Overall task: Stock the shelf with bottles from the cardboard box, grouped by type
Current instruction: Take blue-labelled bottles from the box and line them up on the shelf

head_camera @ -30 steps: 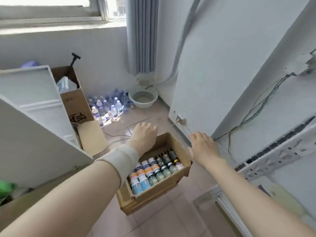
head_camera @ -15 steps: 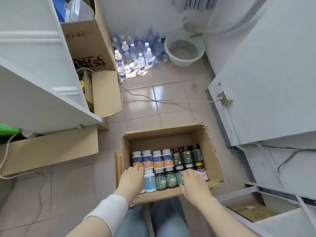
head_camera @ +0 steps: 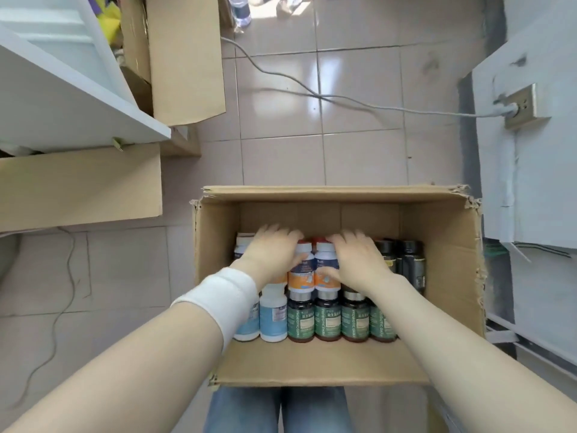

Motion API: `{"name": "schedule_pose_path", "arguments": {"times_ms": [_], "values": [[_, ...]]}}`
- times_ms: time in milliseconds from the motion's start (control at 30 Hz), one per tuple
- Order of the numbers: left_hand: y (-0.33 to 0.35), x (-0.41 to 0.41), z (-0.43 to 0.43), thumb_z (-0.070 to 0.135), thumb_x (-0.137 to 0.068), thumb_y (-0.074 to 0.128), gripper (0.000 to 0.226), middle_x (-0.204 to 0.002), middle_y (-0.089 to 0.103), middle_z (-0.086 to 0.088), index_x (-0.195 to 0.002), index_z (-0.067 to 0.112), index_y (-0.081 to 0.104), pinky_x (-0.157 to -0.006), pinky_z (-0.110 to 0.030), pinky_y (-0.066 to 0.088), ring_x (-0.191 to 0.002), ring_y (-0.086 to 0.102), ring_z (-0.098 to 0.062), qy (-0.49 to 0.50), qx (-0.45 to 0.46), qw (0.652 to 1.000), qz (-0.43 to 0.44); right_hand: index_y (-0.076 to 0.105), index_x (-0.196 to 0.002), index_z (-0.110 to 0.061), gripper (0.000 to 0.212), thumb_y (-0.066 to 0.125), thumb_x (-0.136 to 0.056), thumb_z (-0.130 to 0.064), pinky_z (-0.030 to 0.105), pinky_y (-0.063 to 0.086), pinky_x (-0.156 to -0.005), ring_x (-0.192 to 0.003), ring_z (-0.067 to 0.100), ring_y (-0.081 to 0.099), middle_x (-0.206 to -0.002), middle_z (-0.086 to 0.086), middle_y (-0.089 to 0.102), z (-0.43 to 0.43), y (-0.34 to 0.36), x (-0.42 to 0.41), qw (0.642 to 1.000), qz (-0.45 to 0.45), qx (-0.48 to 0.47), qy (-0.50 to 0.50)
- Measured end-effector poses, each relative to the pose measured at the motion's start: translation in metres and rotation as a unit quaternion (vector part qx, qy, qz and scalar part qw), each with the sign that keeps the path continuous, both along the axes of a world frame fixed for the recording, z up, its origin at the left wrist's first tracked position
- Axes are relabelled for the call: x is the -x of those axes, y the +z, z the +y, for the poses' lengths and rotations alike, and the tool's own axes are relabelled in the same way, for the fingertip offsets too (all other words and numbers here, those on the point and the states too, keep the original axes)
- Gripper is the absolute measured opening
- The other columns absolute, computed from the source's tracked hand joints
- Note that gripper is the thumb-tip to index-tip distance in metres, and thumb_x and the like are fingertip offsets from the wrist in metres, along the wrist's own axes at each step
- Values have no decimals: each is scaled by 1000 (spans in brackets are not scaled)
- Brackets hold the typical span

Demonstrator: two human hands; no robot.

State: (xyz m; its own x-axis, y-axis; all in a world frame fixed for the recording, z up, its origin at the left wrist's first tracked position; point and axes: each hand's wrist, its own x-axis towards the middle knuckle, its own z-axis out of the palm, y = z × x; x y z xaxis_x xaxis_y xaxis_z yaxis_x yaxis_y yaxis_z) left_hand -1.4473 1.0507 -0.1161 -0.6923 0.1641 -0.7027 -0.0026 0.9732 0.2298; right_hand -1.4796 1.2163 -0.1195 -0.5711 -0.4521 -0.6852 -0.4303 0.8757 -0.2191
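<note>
My L hand (head_camera: 268,256) & R hand (head_camera: 359,260) are inside the cardboard box (head_camera: 443,276), fingers curled over the caps of the orange-label bottles (head_camera: 301,271) in the far row, gripping them, w/ green-label bottles (head_camera: 327,320) just nearer me.

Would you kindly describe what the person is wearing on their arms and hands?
A wide white fabric wristband wraps the left wrist. Apart from that, the left forearm and the right forearm are bare, with no sleeves in view. The left hand and the right hand are ungloved, and no ring or watch shows on either.
</note>
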Motion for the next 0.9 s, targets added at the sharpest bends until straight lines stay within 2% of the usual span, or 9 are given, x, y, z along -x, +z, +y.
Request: {"name": "schedule_pose_path", "arguments": {"times_ms": [100, 200, 300, 433, 567, 667, 767, 833, 900], "values": [[-6, 6, -2, 45, -97, 39, 47, -137, 50, -7, -136, 20, 41, -108, -36, 24, -129, 40, -26, -13, -5, 998, -54, 40, -133, -15, 74, 60, -77, -59, 36, 36, -95, -121, 30, 42, -131, 9, 50, 0, -7, 6, 999, -40, -32, 10], [-12, 11, -4, 45, -96, 41, 46, -137, 50, -6, -136, 22, 43, -110, -37, 22, -131, 37, -26, 36, -33, 994, -94, 41, -134, -17, 78, 66, -72, -58, 36, 36, -96, -125, 31, 38, -133, 8, 51, -2, -12, 12, 996, -77, -41, -14], [-18, 7, -7, 46, -93, 48, 47, -134, 52, -7, -134, 23, 46, -109, -36, 25, -131, 37, -25, 93, -59, 990, -91, 45, -131, -21, 76, 72, -68, -53, 35, 34, -94, -125, 31, 37, -131, 6, 55, -1, -11, 13, 993, -95, -6, -69], [-13, -6, -12, 41, -87, 60, 46, -125, 59, -4, -127, 19, 57, -100, -31, 31, -124, 43, -23, 113, -117, 986, 22, 51, -125, -26, 72, 81, -62, -40, 33, 32, -92, -123, 27, 38, -123, 5, 54, 11, -5, 2, 979, -73, 90, -170], [5, -23, -17, 31, -81, 71, 39, -111, 64, -5, -114, 12, 64, -90, -23, 33, -109, 52, -22, 161, -205, 957, 128, 53, -119, -21, 68, 85, -59, -21, 28, 36, -91, -117, 19, 39, -113, -6, 51, 17, 9, -13, 948, -45, 195, -248], [24, -33, -20, 20, -82, 70, 39, -112, 58, -4, -118, 9, 58, -87, -10, 33, -106, 51, -15, 228, -272, 926, 125, 46, -118, -24, 68, 84, -63, -17, 23, 37, -92, -113, 11, 44, -115, -10, 48, 23, 25, -24, 902, -61, 252, -344], [57, -37, -22, 12, -84, 67, 37, -116, 52, 6, -118, 12, 54, -88, -1, 37, -105, 52, -3, 304, -322, 889, 119, 44, -115, -27, 66, 83, -64, -11, 27, 46, -93, -110, 16, 55, -124, 3, 50, 34, 50, -38, 815, -99, 299, -487], [85, -40, -24, 8, -85, 66, 34, -120, 53, 12, -113, 20, 51, -87, -1, 41, -101, 55, 9, 343, -363, 860, 107, 48, -111, -23, 59, 82, -65, -9, 28, 49, -91, -106, 19, 58, -119, 8, 55, 41, 76, -49, 785, -96, 304, -531], [117, -46, -24, 7, -85, 65, 33, -114, 58, 15, -105, 27, 49, -85, -7, 46, -97, 57, 13, 365, -400, 834, 105, 49, -109, -18, 51, 78, -70, -2, 15, 51, -78, -93, 13, 60, -107, 3, 60, 47, 109, -64, 748, -104, 327, -568]]}}
